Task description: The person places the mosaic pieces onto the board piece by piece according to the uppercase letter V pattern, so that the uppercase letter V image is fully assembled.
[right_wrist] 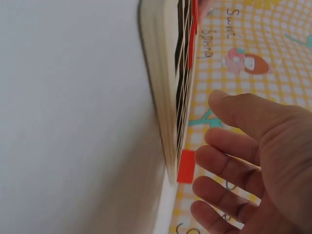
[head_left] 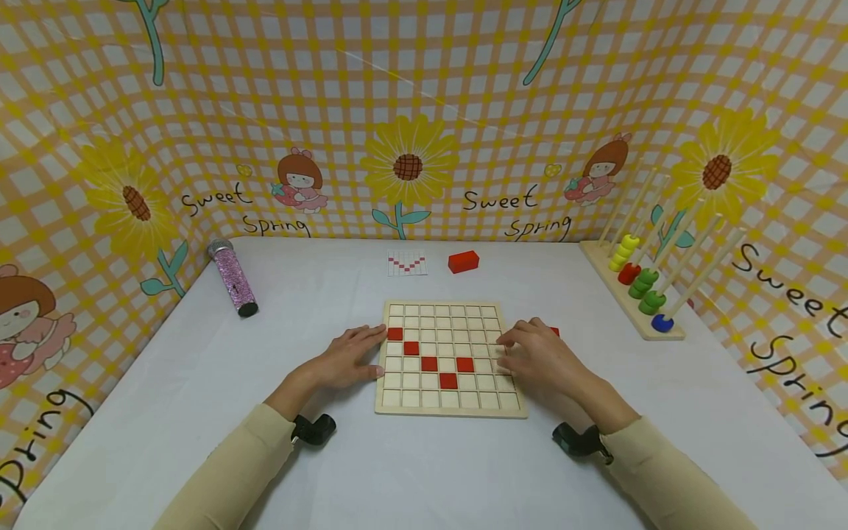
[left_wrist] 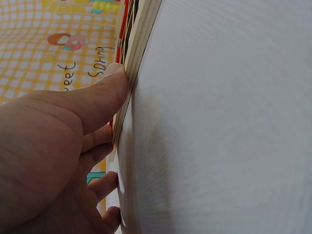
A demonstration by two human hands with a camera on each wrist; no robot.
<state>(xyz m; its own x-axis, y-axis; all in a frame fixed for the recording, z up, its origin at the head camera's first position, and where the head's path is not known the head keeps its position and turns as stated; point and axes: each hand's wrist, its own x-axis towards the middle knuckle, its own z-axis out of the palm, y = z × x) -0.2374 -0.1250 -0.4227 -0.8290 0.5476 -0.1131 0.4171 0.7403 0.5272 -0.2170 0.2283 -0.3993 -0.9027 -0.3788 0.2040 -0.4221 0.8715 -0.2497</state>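
A wooden grid board [head_left: 424, 411] lies flat on the table with several red square tiles [head_left: 429, 364] in its cells. They step down from the left side to a low point, and one sits up to the right of it. My left hand [head_left: 344, 359] rests at the board's left edge, thumb and fingertips against the rim; the left wrist view shows the thumb [left_wrist: 109, 90] on that edge. Over the right edge hovers my right hand [head_left: 546, 357], its fingers loosely bent and apart, with nothing visible between them. A red piece [head_left: 555, 332] peeks out behind it, mostly hidden.
Behind the board lie a small card [head_left: 407, 263] with a red stepped pattern and a red block [head_left: 463, 262]. A glittery pink microphone [head_left: 234, 280] lies at the back left. On the right stands a peg abacus [head_left: 662, 333] with coloured beads. Patterned cloth surrounds the table.
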